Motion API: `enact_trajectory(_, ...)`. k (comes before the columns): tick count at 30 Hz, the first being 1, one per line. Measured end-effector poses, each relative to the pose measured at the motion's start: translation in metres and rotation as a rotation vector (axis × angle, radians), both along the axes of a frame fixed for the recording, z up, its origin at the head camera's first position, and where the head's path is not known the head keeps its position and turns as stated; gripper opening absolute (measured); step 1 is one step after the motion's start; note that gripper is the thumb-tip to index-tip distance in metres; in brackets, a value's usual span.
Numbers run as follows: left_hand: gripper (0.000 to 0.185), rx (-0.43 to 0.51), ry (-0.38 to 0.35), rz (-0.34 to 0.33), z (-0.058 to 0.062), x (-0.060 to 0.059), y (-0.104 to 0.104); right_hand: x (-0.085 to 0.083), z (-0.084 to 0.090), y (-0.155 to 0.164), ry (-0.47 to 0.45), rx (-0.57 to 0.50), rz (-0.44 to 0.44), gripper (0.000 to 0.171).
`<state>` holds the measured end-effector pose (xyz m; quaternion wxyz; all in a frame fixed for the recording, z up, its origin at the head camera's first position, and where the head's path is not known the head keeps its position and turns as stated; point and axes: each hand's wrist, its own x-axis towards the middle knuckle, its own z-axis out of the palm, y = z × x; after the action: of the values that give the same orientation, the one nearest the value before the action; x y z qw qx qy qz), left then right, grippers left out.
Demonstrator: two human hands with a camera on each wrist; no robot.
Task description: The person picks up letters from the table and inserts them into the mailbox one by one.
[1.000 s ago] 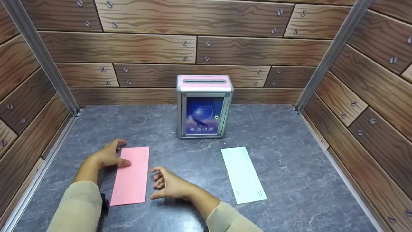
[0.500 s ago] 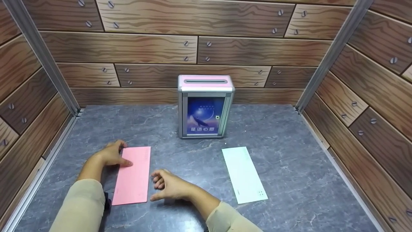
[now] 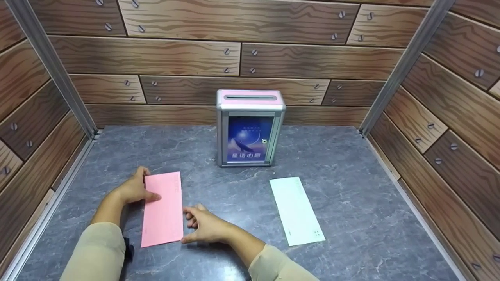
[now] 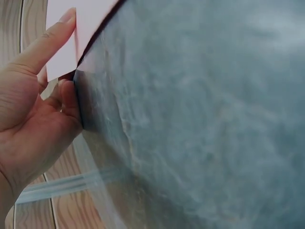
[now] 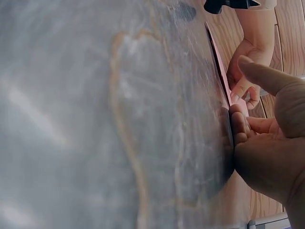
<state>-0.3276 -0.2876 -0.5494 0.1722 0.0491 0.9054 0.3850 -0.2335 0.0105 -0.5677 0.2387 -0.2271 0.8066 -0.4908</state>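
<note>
two hands at a flat pink paper envelope on a grey marbled tabletop.

the left hand pinches the envelope's upper left edge, thumb on top and fingers curled at the rim. the right hand touches the lower right edge with loosely bent fingertips, not closed round it. behind stands a silver metal letterbox with a pink slotted top. to the right lies a pale green paper envelope, well apart from both hands.
</note>
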Motion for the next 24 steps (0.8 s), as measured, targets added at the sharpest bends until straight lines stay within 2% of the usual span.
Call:
enact_trajectory(5,0.081,0.06,0.006,-0.003,-0.003,0.0,-0.006,0.0,0.001,-0.004,0.08,0.058,0.01,0.092)
enact_trajectory(10,0.069,0.183,-0.012,-0.032,-0.009,0.001,-0.013,-0.001,0.002,-0.005,0.144,0.121,0.04,0.096)
enact_trajectory(17,0.059,0.291,-0.028,-0.048,-0.014,0.003,-0.019,-0.002,0.004,-0.004,0.124,0.175,0.058,0.1)
enact_trajectory(24,0.061,0.421,-0.036,-0.007,-0.017,0.005,-0.025,-0.003,0.005,-0.006,0.081,0.144,0.032,0.098)
